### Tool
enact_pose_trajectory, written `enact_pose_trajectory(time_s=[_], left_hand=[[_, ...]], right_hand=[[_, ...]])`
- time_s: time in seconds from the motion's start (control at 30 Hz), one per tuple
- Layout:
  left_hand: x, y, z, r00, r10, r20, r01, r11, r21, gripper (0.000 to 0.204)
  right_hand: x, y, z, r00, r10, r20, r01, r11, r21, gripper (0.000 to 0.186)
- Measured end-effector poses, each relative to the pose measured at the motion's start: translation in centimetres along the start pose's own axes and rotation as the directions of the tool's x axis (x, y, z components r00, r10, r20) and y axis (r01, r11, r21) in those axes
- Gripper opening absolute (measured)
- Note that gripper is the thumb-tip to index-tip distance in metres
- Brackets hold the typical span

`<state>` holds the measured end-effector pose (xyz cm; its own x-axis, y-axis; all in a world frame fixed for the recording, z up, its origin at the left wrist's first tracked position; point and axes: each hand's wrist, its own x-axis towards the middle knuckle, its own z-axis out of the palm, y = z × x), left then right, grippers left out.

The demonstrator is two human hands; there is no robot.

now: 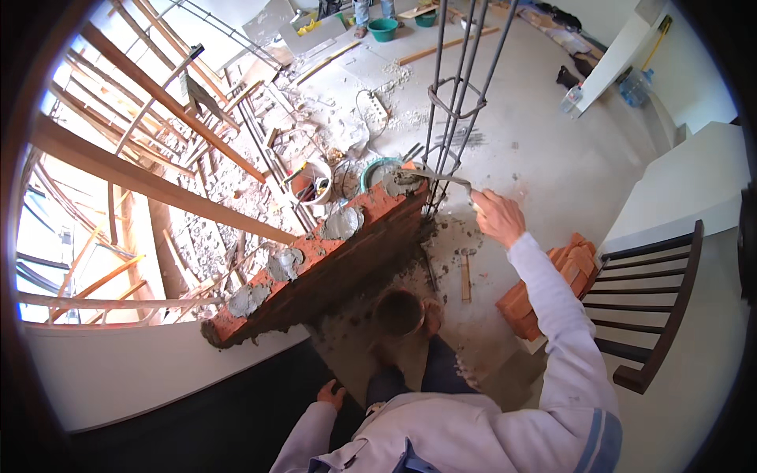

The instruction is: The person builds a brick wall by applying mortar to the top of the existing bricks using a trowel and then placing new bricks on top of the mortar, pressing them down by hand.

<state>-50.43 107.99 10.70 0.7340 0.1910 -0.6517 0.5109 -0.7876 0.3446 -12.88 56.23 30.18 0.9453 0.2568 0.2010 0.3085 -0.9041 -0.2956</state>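
Note:
My right hand [499, 217], arm stretched forward, is closed round the handle of a trowel [449, 179]. The trowel's blade reaches left to a lump of grey mortar [404, 183] at the far end of a low red brick wall [319, 256]. Several more mortar dabs, among them one in the middle [342, 224] and one at the near end [248, 300], sit spaced along the wall's top. My left hand [332, 395] hangs low beside my leg, its fingers loosely bent and apart, with nothing seen in it.
Upright steel rebar [453, 102] stands by the wall's far end. Near my feet are a dark bucket [399, 312] and a stack of bricks [552, 284]. A white pail of tools [313, 183], rubble and leaning wooden poles [173, 102] lie left; a dark railing [670, 307] stands right.

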Motion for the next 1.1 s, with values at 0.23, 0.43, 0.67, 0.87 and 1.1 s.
enact_pose_trajectory(time_s=[0.23, 0.43, 0.67, 0.87, 1.1], left_hand=[[-4.1, 3.9, 2.8, 0.991, -0.108, 0.077, 0.117, 0.985, -0.123, 0.064], [-0.9, 3.3, 5.1, 0.989, -0.019, 0.148, 0.049, 0.978, -0.203, 0.063], [-0.9, 12.8, -1.2, 0.998, 0.026, 0.060, -0.013, 0.975, -0.220, 0.061], [0.1, 10.0, 0.5, 0.996, 0.006, 0.089, 0.010, 0.985, -0.173, 0.061], [1.7, 7.8, 2.3, 0.994, 0.003, 0.110, 0.028, 0.959, -0.281, 0.061]], right_hand=[[-2.3, -1.9, 2.5, 0.969, 0.234, -0.084, -0.212, 0.954, 0.212, 0.022], [-1.7, -5.0, 6.8, 0.970, 0.175, 0.169, -0.238, 0.815, 0.528, 0.033], [-1.2, -3.5, 10.1, 0.936, 0.263, 0.232, -0.345, 0.813, 0.469, 0.030], [-1.5, -5.8, 4.1, 0.733, 0.290, 0.616, -0.681, 0.319, 0.659, 0.040], [-1.8, -5.8, 5.4, 0.730, 0.238, 0.641, -0.660, 0.001, 0.751, 0.034]])
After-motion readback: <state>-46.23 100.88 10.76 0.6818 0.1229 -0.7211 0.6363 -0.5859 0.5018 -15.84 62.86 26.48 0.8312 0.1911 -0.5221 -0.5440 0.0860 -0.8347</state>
